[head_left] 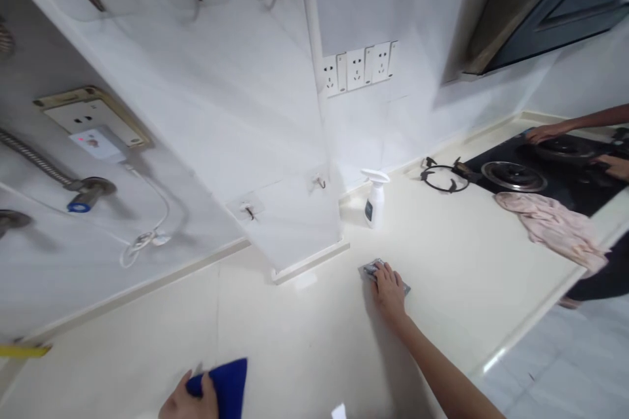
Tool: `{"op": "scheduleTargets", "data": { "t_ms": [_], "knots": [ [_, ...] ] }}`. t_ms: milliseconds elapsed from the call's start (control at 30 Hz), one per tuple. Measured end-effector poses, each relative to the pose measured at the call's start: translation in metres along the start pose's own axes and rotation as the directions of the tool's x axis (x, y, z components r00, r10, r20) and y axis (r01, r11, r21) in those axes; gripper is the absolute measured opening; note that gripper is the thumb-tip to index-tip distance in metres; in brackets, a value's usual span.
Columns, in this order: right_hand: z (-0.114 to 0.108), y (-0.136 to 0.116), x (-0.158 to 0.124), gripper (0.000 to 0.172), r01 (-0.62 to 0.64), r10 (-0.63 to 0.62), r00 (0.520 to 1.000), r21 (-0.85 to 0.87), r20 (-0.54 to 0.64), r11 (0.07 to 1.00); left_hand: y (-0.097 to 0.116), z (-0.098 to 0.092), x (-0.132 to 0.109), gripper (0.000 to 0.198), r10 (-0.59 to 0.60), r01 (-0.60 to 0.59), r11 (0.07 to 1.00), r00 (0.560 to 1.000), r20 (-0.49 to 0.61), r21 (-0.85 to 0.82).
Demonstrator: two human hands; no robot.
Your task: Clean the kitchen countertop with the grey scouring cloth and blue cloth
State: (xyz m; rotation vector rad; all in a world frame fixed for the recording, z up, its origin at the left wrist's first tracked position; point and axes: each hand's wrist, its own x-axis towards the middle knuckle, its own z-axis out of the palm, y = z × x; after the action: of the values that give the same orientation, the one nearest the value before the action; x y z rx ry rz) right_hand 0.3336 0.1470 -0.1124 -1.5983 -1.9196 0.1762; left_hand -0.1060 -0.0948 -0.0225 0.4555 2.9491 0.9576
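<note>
My right hand lies flat on a small grey scouring pad, pressing it on the cream countertop; its fingers are stretched over the pad. My left hand is at the bottom edge, closed on a blue cloth just above the counter. A white spray bottle stands upright by the wall, beyond my right hand.
A pink rag lies near the black gas hob, where another person's hands work. A loose pan support sits on the counter. A white wall column juts out. The counter edge runs right.
</note>
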Motion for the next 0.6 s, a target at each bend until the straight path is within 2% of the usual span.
{"op": "scheduleTargets", "data": {
  "t_ms": [33, 67, 133, 200, 233, 300, 367, 433, 500, 533, 600],
  "knots": [
    [0.005, -0.010, -0.004, 0.029, 0.036, -0.036, 0.999, 0.023, 0.014, 0.999, 0.011, 0.007, -0.004, 0.064, 0.096, -0.096, 0.995, 0.995, -0.038, 0.005],
    [0.010, -0.021, -0.010, 0.028, 0.081, -0.083, 0.996, 0.044, 0.035, 0.996, 0.023, 0.016, -0.010, 0.066, 0.221, -0.221, 0.975, 0.975, -0.015, -0.001],
    [0.020, -0.044, -0.026, 0.031, 0.182, -0.189, 0.979, 0.081, 0.076, 0.980, 0.047, 0.040, -0.025, 0.073, 0.429, -0.431, 0.902, 0.892, 0.139, -0.022],
    [0.028, -0.063, -0.041, 0.038, 0.279, -0.291, 0.952, 0.114, 0.099, 0.953, 0.069, 0.067, -0.040, 0.075, 0.508, -0.519, 0.855, 0.825, 0.249, -0.024],
    [0.032, -0.070, -0.045, 0.040, 0.317, -0.332, 0.938, 0.137, 0.102, 0.939, 0.078, 0.080, -0.047, 0.074, 0.514, -0.535, 0.845, 0.806, 0.292, -0.011],
    [0.036, -0.075, -0.044, 0.039, 0.348, -0.373, 0.923, 0.210, 0.091, 0.914, 0.091, 0.103, -0.058, 0.071, 0.493, -0.539, 0.841, 0.801, 0.338, 0.050],
    [0.035, -0.072, -0.028, 0.035, 0.272, -0.300, 0.953, 0.307, 0.048, 0.912, 0.096, 0.118, -0.064, 0.071, 0.485, -0.547, 0.829, 0.806, 0.341, 0.113],
    [0.032, -0.068, -0.001, 0.034, 0.118, -0.121, 0.992, 0.388, -0.018, 0.914, 0.095, 0.125, -0.066, 0.072, 0.503, -0.569, 0.810, 0.799, 0.329, 0.142],
    [0.029, -0.068, 0.029, 0.034, 0.013, 0.033, 0.995, 0.431, -0.099, 0.902, 0.092, 0.128, -0.065, 0.072, 0.516, -0.581, 0.801, 0.792, 0.326, 0.145],
    [0.030, -0.070, 0.043, 0.034, 0.006, 0.057, 0.990, 0.435, -0.133, 0.901, 0.090, 0.128, -0.064, 0.072, 0.520, -0.584, 0.798, 0.791, 0.321, 0.147],
    [0.037, -0.078, 0.063, 0.035, 0.053, 0.013, 0.988, 0.413, -0.155, 0.909, 0.089, 0.129, -0.064, 0.071, 0.526, -0.587, 0.794, 0.794, 0.305, 0.158]
  ]
}}
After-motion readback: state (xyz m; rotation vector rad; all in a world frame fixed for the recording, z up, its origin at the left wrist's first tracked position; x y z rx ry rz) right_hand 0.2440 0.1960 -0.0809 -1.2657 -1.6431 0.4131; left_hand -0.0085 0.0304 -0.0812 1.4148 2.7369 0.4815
